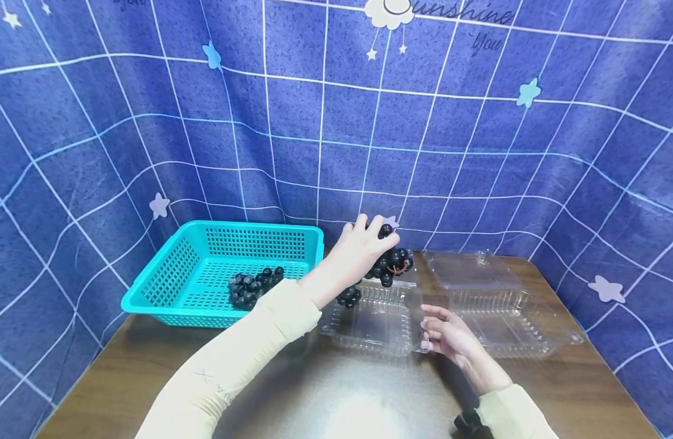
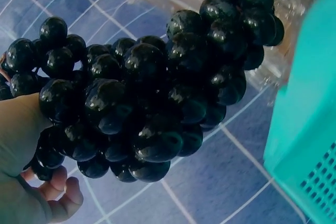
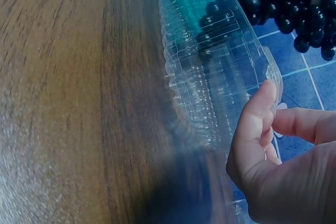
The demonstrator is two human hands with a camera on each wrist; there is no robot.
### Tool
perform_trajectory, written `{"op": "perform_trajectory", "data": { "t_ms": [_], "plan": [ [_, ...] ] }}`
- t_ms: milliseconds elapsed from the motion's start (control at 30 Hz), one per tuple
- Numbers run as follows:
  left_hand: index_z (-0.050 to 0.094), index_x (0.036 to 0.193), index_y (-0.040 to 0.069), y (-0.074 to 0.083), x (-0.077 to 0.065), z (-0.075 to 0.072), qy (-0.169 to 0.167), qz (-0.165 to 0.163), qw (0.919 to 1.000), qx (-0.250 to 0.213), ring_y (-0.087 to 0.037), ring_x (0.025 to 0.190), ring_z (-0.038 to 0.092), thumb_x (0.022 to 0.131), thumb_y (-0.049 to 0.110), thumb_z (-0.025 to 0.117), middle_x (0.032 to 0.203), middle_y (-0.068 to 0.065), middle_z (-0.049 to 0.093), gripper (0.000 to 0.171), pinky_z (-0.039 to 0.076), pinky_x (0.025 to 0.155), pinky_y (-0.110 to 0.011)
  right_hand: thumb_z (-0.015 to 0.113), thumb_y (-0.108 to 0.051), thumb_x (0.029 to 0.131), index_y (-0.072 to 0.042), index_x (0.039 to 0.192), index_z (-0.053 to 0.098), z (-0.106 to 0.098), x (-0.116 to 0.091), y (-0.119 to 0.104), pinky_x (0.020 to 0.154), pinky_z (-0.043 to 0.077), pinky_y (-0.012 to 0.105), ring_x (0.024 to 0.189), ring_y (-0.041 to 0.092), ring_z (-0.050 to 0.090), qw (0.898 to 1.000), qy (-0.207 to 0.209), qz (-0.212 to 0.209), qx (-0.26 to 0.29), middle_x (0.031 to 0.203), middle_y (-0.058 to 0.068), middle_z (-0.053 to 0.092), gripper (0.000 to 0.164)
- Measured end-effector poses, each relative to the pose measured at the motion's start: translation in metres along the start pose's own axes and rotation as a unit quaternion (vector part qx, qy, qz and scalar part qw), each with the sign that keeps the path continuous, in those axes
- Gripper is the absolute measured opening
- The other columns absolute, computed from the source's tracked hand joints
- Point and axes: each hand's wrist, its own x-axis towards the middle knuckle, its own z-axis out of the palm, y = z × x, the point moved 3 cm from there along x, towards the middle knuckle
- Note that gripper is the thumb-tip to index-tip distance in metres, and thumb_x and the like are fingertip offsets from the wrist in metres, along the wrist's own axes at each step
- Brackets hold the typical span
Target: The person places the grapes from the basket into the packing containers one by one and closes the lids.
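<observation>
My left hand (image 1: 354, 251) holds a bunch of dark grapes (image 1: 390, 266) in the air above an opened clear plastic container (image 1: 372, 326). In the left wrist view, the bunch (image 2: 142, 98) fills the middle, and it hides part of the fingers. A lower end of the grapes hangs over the container's left side. On the container's right side, my right hand (image 1: 452, 337) pinches the rim between thumb and fingers. The right wrist view shows this hand (image 3: 262, 156) at the tab of the clear rim (image 3: 257, 61), with the grapes beyond it.
To the left stands a turquoise perforated basket (image 1: 172, 268) with more dark grapes (image 1: 249, 289) inside. A second clear container (image 1: 503, 332), lid opened back, sits at right on the wooden table (image 1: 292, 390). Behind hangs a blue gridded curtain (image 1: 336, 134). A small black object (image 1: 468, 422) lies near the front.
</observation>
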Motion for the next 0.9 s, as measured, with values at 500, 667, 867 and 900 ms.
{"op": "perform_trajectory", "data": {
  "t_ms": [500, 667, 867, 900],
  "plan": [
    [0.049, 0.117, 0.027, 0.019, -0.008, 0.023, -0.060, -0.061, 0.9963, -0.013, -0.026, 0.090, 0.051, 0.088, 0.011, 0.059, 0.126, -0.013, 0.047, 0.034, 0.049, 0.054, -0.031, 0.053, 0.005, 0.087, 0.005, 0.135, 0.028, 0.000, 0.000, -0.001, 0.064, 0.054, 0.026, 0.066, 0.009, 0.057, 1.000, -0.003, -0.002, -0.004, 0.083, -0.002, 0.056, 0.055],
    [0.048, 0.121, 0.028, 0.029, -0.006, 0.024, -0.094, -0.087, 0.9915, -0.018, -0.025, 0.090, 0.050, 0.087, 0.009, 0.062, 0.122, -0.012, 0.046, 0.041, 0.050, 0.052, -0.030, 0.058, 0.002, 0.084, 0.006, 0.136, 0.027, 0.000, 0.001, -0.001, 0.064, 0.054, 0.026, 0.066, 0.010, 0.057, 1.000, -0.002, -0.005, -0.006, 0.084, 0.000, 0.056, 0.060],
    [0.048, 0.121, 0.026, 0.041, -0.005, 0.028, -0.121, -0.116, 0.9856, -0.019, -0.023, 0.087, 0.053, 0.086, 0.011, 0.063, 0.114, -0.011, 0.047, 0.041, 0.049, 0.048, -0.026, 0.053, 0.004, 0.086, 0.007, 0.136, 0.026, -0.001, 0.001, -0.001, 0.064, 0.054, 0.026, 0.066, 0.010, 0.057, 1.000, -0.002, -0.006, -0.010, 0.084, 0.000, 0.056, 0.057],
    [0.048, 0.120, 0.026, 0.043, -0.004, 0.029, -0.127, -0.122, 0.9842, -0.020, -0.023, 0.087, 0.054, 0.086, 0.012, 0.063, 0.113, -0.011, 0.047, 0.040, 0.049, 0.048, -0.026, 0.052, 0.005, 0.086, 0.007, 0.136, 0.026, -0.001, 0.001, -0.001, 0.064, 0.054, 0.026, 0.066, 0.010, 0.057, 1.000, -0.002, -0.006, -0.012, 0.084, -0.001, 0.057, 0.057]
  ]
}}
